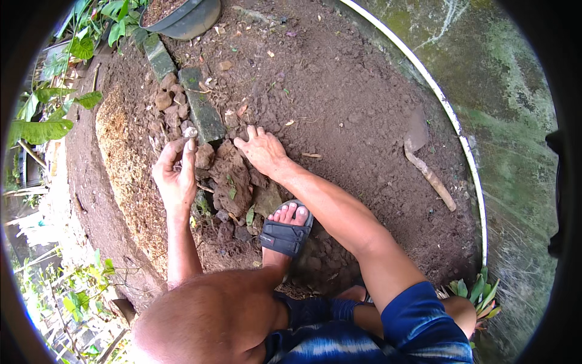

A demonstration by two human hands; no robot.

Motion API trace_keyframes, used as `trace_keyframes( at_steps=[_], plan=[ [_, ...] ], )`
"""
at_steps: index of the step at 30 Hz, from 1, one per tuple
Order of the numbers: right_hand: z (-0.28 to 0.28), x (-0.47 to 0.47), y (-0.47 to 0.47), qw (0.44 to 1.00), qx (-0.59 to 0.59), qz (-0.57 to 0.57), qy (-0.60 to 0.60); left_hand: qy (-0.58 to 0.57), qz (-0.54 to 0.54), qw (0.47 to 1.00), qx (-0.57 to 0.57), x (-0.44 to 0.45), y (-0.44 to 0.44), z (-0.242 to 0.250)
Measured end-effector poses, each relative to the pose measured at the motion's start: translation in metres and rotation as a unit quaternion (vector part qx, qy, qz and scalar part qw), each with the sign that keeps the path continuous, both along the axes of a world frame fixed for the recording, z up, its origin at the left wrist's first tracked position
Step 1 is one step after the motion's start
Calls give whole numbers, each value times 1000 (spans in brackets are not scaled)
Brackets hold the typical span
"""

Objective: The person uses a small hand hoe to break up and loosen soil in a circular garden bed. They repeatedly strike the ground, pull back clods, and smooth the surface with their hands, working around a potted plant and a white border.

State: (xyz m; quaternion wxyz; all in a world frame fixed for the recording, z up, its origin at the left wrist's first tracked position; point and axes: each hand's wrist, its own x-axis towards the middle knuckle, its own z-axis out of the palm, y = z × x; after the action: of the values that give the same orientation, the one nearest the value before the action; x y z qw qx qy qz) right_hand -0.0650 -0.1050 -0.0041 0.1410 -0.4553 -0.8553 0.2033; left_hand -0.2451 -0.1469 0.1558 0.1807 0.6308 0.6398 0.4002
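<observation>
My left hand (176, 170) is raised at the left end of a pile of rocks, with a small pale stone (190, 132) between thumb and forefinger. My right hand (263, 148) rests palm down on the soil beside the pile, its fingertips at the dirt; whether anything lies under them is hidden. Between the hands lie a large brown clod or rock (231, 179) and a smaller brown stone (205, 156). A mossy concrete block (205, 116) ends just above them, and smaller stones (163, 100) are heaped along its left side.
A trowel (429, 173) with a worn handle lies on the soil at the right, inside a curved white pipe (448, 102) along a mossy wall. A black plant pot (188, 20) stands at the top. My sandalled foot (285, 232) is beside the rocks.
</observation>
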Motion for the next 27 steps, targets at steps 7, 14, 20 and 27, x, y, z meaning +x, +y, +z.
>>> trace_keyframes(
  at_steps=[7, 14, 20, 27],
  plan=[
    [-4, -1, -4, 995, -46, -31, -78, -48, 21, 999, -9, -11, 1, 0],
    [34, -5, 18, 934, -286, -154, 145, -8, 45, 999, 11, -23, -6, -4],
    [100, -40, 5, 925, -284, 49, 249, -38, 85, 995, -41, -44, 9, -31],
    [56, 86, -14, 952, -230, -120, 160, 29, 85, 976, -201, -56, -5, -65]
  ],
)
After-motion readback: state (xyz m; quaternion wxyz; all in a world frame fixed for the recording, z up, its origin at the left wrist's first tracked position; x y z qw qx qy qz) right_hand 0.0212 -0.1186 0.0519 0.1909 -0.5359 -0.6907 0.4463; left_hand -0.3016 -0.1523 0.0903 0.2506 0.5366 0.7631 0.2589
